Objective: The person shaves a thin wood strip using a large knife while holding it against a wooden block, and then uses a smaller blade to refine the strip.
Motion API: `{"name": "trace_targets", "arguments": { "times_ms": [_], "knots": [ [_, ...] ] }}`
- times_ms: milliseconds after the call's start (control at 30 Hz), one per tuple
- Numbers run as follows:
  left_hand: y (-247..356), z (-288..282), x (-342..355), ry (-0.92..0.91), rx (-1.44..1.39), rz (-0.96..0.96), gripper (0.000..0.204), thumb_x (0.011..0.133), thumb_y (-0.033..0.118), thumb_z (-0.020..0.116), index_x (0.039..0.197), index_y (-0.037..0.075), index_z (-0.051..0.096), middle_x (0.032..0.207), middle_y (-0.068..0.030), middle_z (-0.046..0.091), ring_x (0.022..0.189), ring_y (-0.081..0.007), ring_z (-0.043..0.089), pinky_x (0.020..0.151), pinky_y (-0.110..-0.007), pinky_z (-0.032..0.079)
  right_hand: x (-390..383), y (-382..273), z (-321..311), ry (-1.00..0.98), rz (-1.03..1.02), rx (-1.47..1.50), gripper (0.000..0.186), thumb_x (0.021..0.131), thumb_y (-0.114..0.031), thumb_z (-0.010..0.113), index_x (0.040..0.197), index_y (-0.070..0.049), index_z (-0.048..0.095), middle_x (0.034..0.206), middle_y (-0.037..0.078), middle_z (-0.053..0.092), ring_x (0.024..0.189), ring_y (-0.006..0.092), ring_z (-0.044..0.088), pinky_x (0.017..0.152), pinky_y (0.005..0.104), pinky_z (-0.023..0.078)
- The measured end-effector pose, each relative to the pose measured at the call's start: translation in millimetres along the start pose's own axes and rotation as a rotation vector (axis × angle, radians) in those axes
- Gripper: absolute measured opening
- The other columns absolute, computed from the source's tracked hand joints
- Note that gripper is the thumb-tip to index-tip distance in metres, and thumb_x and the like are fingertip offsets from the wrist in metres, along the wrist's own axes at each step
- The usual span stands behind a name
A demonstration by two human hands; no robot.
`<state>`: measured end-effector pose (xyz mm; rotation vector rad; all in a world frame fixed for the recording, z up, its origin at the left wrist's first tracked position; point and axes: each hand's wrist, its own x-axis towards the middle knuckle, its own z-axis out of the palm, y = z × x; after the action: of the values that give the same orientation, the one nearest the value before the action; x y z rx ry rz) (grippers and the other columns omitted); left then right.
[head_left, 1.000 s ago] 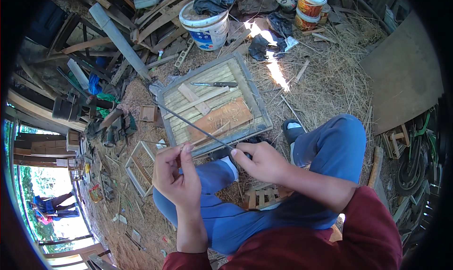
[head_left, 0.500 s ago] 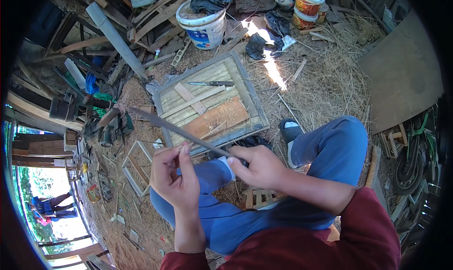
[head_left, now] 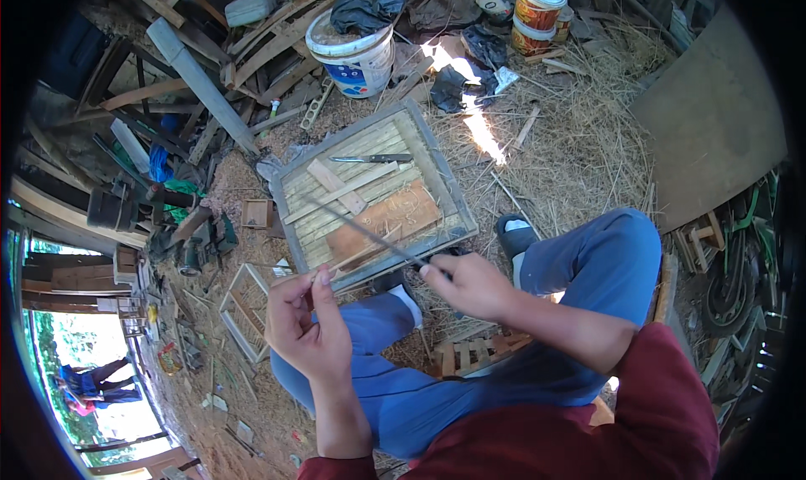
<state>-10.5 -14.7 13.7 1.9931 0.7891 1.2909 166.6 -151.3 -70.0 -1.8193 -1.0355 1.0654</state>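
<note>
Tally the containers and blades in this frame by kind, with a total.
White plastic bucket: 1
Orange paint cans: 2, stacked
Knives: 2, one on the wooden tray, one in the right hand shaving a bamboo strip pinched by the left hand
Total: 5

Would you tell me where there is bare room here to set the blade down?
The slats of the wooden frame are bare between the knife and the brown board. The straw right of the frame is open too. Left of it, around the bucket, planks and tools crowd the ground.
</note>
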Motion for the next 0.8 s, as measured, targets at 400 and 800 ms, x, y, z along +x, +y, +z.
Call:
{"name": "trace_targets", "arguments": {
  "times_ms": [400, 800],
  "knots": [
    [-0.3, -0.8, 3.9, 0.010, -0.033, -0.023, 0.007, 0.102, -0.009, 0.069, 0.104, -0.005, 0.063, 0.096, -0.0118, 0.071, 0.088, -0.0132, 0.074, 0.075, -0.022, 0.057, 7.3, 35.6, 10.1, 0.030, -0.016, -0.112, 0.050, 0.109, -0.046, 0.051, 0.112, -0.002, 0.074, 0.088, 0.028, 0.073, 0.087, 0.0485, 0.072, 0.083, 0.0566, 0.056],
    [-1.1, -4.1, 12.5, -0.020, -0.108, -0.099, 0.009, 0.105, -0.003, 0.067, 0.103, -0.001, 0.059, 0.099, -0.0101, 0.070, 0.095, -0.0148, 0.073, 0.089, -0.028, 0.059, 11.9, 33.0, 24.7, 0.153, -0.013, 0.086, 0.046, 0.111, -0.040, 0.054, 0.105, 0.002, 0.073, 0.069, 0.024, 0.066, 0.064, 0.0416, 0.067, 0.065, 0.0496, 0.051]
  ]
}}
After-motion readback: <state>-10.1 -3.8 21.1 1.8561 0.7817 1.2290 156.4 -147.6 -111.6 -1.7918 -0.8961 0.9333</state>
